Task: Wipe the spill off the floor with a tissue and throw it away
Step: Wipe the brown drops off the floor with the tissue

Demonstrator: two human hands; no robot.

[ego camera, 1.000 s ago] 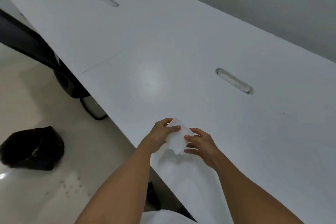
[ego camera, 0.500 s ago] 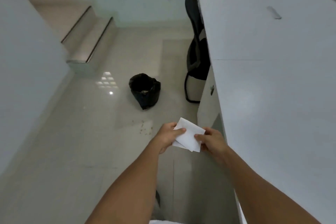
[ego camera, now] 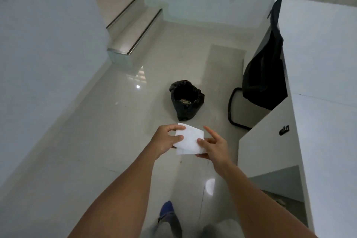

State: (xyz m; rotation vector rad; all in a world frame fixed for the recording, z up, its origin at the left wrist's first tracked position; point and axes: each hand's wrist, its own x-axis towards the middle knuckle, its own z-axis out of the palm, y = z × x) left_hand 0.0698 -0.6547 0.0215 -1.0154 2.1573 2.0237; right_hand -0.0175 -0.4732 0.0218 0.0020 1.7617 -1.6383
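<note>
A folded white tissue [ego camera: 189, 140] is held flat in front of me, above the glossy floor. My left hand [ego camera: 166, 139] pinches its left edge between thumb and fingers. My right hand [ego camera: 212, 146] holds its right edge with the thumb on top, index finger raised. A bin lined with a black bag [ego camera: 185, 100] stands on the floor just beyond the tissue, with some rubbish inside. The spill is hidden behind my hands and the tissue.
A white desk [ego camera: 324, 102] runs along the right, with a black chair [ego camera: 264, 75] pushed against it. Two steps [ego camera: 133, 31] rise at the back left, and a white wall [ego camera: 38, 44] lines the left. My blue shoe [ego camera: 166, 208] is below.
My view has swung from the desk top to the floor. I have stepped closer to the bin, and my hands have spread the tissue flatter between them.
</note>
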